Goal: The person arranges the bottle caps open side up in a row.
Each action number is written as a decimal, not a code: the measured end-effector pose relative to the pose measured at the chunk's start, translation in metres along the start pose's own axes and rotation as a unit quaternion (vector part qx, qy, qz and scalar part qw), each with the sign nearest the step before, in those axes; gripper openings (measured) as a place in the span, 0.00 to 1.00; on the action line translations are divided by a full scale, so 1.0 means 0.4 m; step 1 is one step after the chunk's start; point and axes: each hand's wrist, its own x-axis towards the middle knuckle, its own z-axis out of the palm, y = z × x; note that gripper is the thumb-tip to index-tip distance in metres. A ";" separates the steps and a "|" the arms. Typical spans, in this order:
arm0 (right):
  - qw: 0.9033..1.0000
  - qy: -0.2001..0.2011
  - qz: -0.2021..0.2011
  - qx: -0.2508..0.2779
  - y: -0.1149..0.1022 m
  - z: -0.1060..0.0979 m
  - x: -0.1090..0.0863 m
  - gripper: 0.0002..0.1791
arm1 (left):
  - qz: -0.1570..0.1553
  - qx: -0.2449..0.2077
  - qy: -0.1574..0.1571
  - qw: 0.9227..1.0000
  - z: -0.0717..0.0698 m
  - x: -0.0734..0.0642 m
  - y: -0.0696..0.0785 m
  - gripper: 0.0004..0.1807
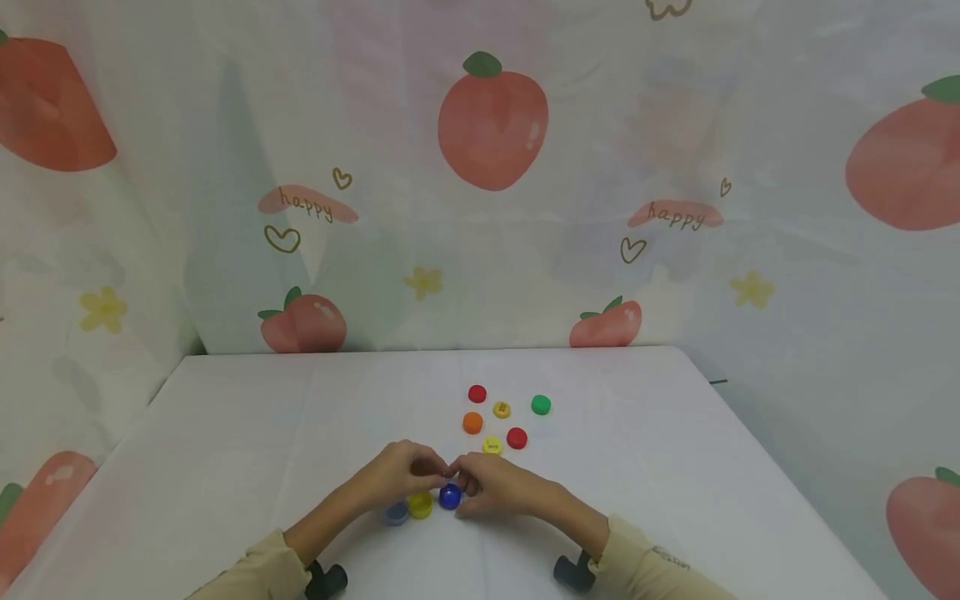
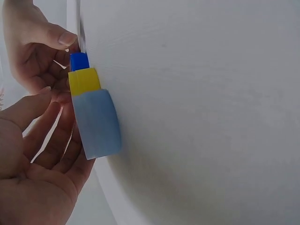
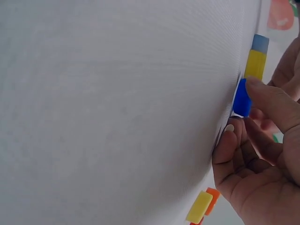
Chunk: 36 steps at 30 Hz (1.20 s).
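Three round bottle caps stand side by side in a row on the table: light blue (image 2: 97, 124), yellow (image 2: 85, 82) and dark blue (image 1: 450, 497). My right hand (image 1: 498, 485) is at the right end of this row, pinching the dark blue cap (image 3: 241, 98) with its thumb along the near side and its fingers curled beyond. Over the yellow and light blue caps arches my left hand (image 1: 397, 475), its fingers loosely bent behind the row and nothing held between them. The fingertips of both hands meet just above the dark blue cap.
Further back on the white table (image 1: 247, 433) lie several more caps: red (image 1: 477, 393), orange (image 1: 472, 423), green (image 1: 541, 405), and yellow ones with markings (image 1: 502, 409). A fruit-printed curtain (image 1: 390, 167) hangs behind the table's far edge.
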 end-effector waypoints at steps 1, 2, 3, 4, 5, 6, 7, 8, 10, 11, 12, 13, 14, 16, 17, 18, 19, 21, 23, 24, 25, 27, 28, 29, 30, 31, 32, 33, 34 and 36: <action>1.000 0.000 0.001 0.002 0.000 -0.001 -0.001 0.23 | 0.003 0.002 0.004 1.000 0.000 0.001 -0.001 0.10; 1.000 0.001 0.001 0.003 0.000 -0.003 -0.003 0.23 | 0.006 0.004 0.009 1.000 -0.001 0.002 -0.003 0.10; 1.000 0.002 0.000 0.005 0.000 -0.006 -0.006 0.23 | 0.009 0.008 0.015 1.000 -0.001 0.003 -0.005 0.10; 1.000 0.005 -0.004 0.007 0.000 -0.009 -0.008 0.22 | 0.011 0.011 0.021 1.000 -0.002 0.005 -0.007 0.11; 1.000 0.010 -0.009 0.006 0.001 -0.013 -0.010 0.22 | 0.012 0.015 0.027 0.999 -0.002 0.006 -0.008 0.11; 1.000 0.015 -0.015 0.007 0.003 -0.016 -0.012 0.21 | 0.013 0.018 0.032 0.999 -0.003 0.007 -0.008 0.12; 0.999 0.022 -0.023 0.007 0.004 -0.020 -0.014 0.21 | 0.015 0.020 0.037 0.999 -0.005 0.009 -0.008 0.12; 0.999 0.028 -0.030 0.008 0.004 -0.026 -0.016 0.20 | 0.018 0.023 0.042 0.999 -0.006 0.011 -0.008 0.13; 0.998 0.043 -0.041 0.009 0.009 -0.036 -0.018 0.20 | 0.021 0.026 0.050 0.998 -0.008 0.014 -0.004 0.14; 0.998 0.050 -0.043 0.009 0.011 -0.042 -0.019 0.19 | 0.023 0.026 0.054 0.998 -0.010 0.016 -0.001 0.14; 0.997 0.055 -0.043 0.012 0.013 -0.047 -0.020 0.19 | 0.025 0.025 0.057 0.998 -0.012 0.019 0.002 0.15; 0.997 0.061 -0.043 0.014 0.015 -0.053 -0.022 0.20 | 0.026 0.025 0.061 0.998 -0.014 0.022 0.004 0.15; 0.997 0.067 -0.043 0.014 0.017 -0.058 -0.022 0.20 | 0.024 0.024 0.064 0.997 -0.016 0.026 0.007 0.16; 0.996 0.076 -0.043 0.017 0.024 -0.066 -0.022 0.20 | 0.020 0.024 0.070 0.997 -0.020 0.033 0.011 0.16; 0.995 0.082 -0.046 0.018 0.028 -0.070 -0.022 0.20 | 0.019 0.024 0.074 0.997 -0.022 0.036 0.012 0.16; 0.995 0.087 -0.048 0.018 0.032 -0.073 -0.022 0.20 | 0.019 0.027 0.079 0.996 -0.023 0.041 0.012 0.16; 0.994 0.092 -0.051 0.018 0.037 -0.076 -0.022 0.20 | 0.018 0.029 0.084 0.996 -0.024 0.044 0.012 0.16; 0.993 0.102 -0.056 0.019 0.046 -0.082 -0.021 0.20 | 0.018 0.032 0.093 0.995 -0.026 0.052 0.012 0.15; 0.992 0.113 -0.059 0.017 0.053 -0.087 -0.018 0.20 | 0.021 0.032 0.099 0.994 -0.029 0.060 0.010 0.15; 0.991 0.118 -0.061 0.018 0.056 -0.090 -0.017 0.20 | 0.023 0.030 0.101 0.994 -0.030 0.063 0.010 0.15; 0.990 0.124 -0.064 0.020 0.060 -0.093 -0.015 0.20 | 0.023 0.026 0.102 0.994 -0.031 0.067 0.009 0.15; 0.988 0.139 -0.065 0.024 0.065 -0.098 -0.011 0.20 | 0.022 0.020 0.104 0.994 -0.034 0.073 0.009 0.16; 0.987 0.146 -0.066 0.028 0.067 -0.100 -0.009 0.21 | 0.021 0.017 0.104 0.994 -0.035 0.076 0.009 0.16; 0.986 0.153 -0.065 0.031 0.069 -0.102 -0.006 0.21 | 0.019 0.015 0.105 0.994 -0.036 0.079 0.009 0.17; 0.985 0.159 -0.061 0.034 0.070 -0.104 -0.004 0.21 | 0.017 0.014 0.105 0.994 -0.037 0.081 0.010 0.17; 0.984 0.165 -0.053 0.035 0.071 -0.104 -0.002 0.21 | 0.013 0.016 0.104 0.994 -0.037 0.084 0.010 0.17; 0.984 0.171 -0.044 0.035 0.071 -0.105 0.001 0.21 | 0.009 0.017 0.104 0.994 -0.038 0.086 0.010 0.18; 0.983 0.176 -0.036 0.036 0.071 -0.105 0.004 0.21 | 0.006 0.018 0.105 0.994 -0.038 0.089 0.010 0.18; 0.983 0.180 -0.030 0.036 0.070 -0.105 0.007 0.21 | 0.003 0.018 0.107 0.994 -0.039 0.091 0.011 0.18; 0.981 0.189 -0.015 0.035 0.068 -0.105 0.013 0.21 | -0.005 0.016 0.111 0.994 -0.041 0.097 0.012 0.18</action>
